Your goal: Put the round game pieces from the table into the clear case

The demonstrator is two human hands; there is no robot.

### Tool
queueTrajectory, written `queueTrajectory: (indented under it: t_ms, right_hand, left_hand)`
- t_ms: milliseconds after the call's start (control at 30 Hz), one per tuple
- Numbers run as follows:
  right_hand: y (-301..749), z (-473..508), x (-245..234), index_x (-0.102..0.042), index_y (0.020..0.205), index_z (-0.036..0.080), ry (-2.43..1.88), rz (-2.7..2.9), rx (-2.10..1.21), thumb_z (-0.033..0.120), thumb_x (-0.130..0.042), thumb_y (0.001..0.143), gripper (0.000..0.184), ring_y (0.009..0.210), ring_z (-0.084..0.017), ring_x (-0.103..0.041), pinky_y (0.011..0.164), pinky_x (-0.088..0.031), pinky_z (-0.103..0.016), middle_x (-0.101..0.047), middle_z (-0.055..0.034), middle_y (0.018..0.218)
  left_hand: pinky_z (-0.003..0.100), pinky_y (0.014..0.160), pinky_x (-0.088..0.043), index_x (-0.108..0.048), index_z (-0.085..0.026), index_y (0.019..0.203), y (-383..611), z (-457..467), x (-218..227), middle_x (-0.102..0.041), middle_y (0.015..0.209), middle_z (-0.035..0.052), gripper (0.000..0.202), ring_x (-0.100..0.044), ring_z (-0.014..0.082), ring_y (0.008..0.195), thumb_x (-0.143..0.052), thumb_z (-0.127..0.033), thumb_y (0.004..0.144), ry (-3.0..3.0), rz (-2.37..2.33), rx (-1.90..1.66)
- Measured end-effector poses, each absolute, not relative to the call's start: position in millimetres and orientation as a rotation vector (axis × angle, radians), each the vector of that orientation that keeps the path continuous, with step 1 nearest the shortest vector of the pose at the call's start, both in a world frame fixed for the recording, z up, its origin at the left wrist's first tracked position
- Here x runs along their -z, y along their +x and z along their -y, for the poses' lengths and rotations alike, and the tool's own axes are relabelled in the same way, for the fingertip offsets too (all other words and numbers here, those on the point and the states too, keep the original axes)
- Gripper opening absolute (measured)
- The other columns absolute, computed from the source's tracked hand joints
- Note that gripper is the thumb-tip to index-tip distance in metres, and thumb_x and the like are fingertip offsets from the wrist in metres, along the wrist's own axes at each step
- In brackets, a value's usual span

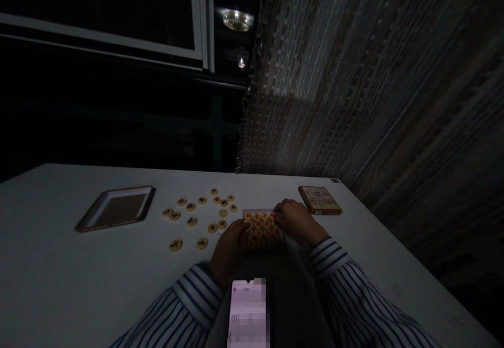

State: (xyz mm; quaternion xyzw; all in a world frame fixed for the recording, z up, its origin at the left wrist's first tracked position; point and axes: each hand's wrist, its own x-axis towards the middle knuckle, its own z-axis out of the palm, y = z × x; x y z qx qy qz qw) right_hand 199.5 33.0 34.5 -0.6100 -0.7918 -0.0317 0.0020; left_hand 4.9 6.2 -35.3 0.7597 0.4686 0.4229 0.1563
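A small open box point(263, 247) near the table's front edge holds rows of round Chinese chess pieces point(262, 225) with red characters. My left hand point(229, 248) closes on the box's left side, fingertips at its rim. Curled over the far right corner of the box, my right hand point(295, 219) has its fingers pressed together at the top row. Whatever lies under those fingertips is hidden. Left of the box, several loose Chinese chess pieces point(191, 222) with dark characters lie scattered on the white table point(129, 264); one of them shows a blank face.
An empty-looking shallow lid or tray point(115, 207) lies on the left of the table. At the right is a flat printed box point(319, 200). A lit phone point(247, 311) is in front of me. A beaded string curtain point(299, 101) hangs behind the far edge.
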Motion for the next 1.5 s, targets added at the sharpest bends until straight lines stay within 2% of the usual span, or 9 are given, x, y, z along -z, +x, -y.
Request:
queueTrajectory:
  t_ms: [633, 1033, 1233, 1500]
  right_hand:
    - [191, -36, -36, -0.061, 0.088, 0.017, -1.976, 2.525, 0.187, 0.032, -0.040, 0.079, 0.027, 0.086, -0.021, -0.053, 0.069, -0.035, -0.030, -0.060, -0.0095, 0.092]
    - [187, -35, -41, -0.060, 0.092, 0.016, -2.025, 2.544, 0.146, 0.028, -0.040, 0.080, 0.027, 0.092, -0.022, -0.052, 0.073, -0.034, -0.032, -0.059, -0.0118, 0.097]
    - [191, -37, -39, -0.061, 0.091, 0.018, -1.973, 2.559, 0.138, 0.026, -0.039, 0.079, 0.026, 0.088, -0.021, -0.053, 0.068, -0.035, -0.030, -0.060, -0.0098, 0.095]
    - [200, -37, -37, -0.060, 0.097, 0.022, -1.944, 2.527, 0.086, 0.025, -0.041, 0.080, 0.026, 0.093, -0.019, -0.050, 0.075, -0.032, -0.030, -0.058, -0.0066, 0.098]
  left_hand:
    - [0.034, 0.081, -0.049, -0.058, -0.015, 0.094, 6, -4, 35, -0.062, 0.099, 0.0087, 0.023, -0.058, 0.0177, 0.092, -0.042, -0.014, 0.078, 2.193, -1.313, -1.233]
    - [0.034, 0.081, -0.049, -0.059, -0.016, 0.093, 7, -2, 32, -0.062, 0.099, 0.0084, 0.023, -0.058, 0.0179, 0.092, -0.041, -0.015, 0.078, 2.183, -1.309, -1.219]
    - [0.035, 0.082, -0.048, -0.058, -0.015, 0.095, 7, -2, 33, -0.061, 0.101, 0.0093, 0.023, -0.057, 0.0180, 0.094, -0.040, -0.016, 0.079, 2.191, -1.315, -1.196]
    - [0.036, 0.081, -0.048, -0.057, -0.017, 0.095, 7, -3, 35, -0.062, 0.099, 0.0082, 0.023, -0.057, 0.0183, 0.092, -0.042, -0.014, 0.078, 2.187, -1.304, -1.197]
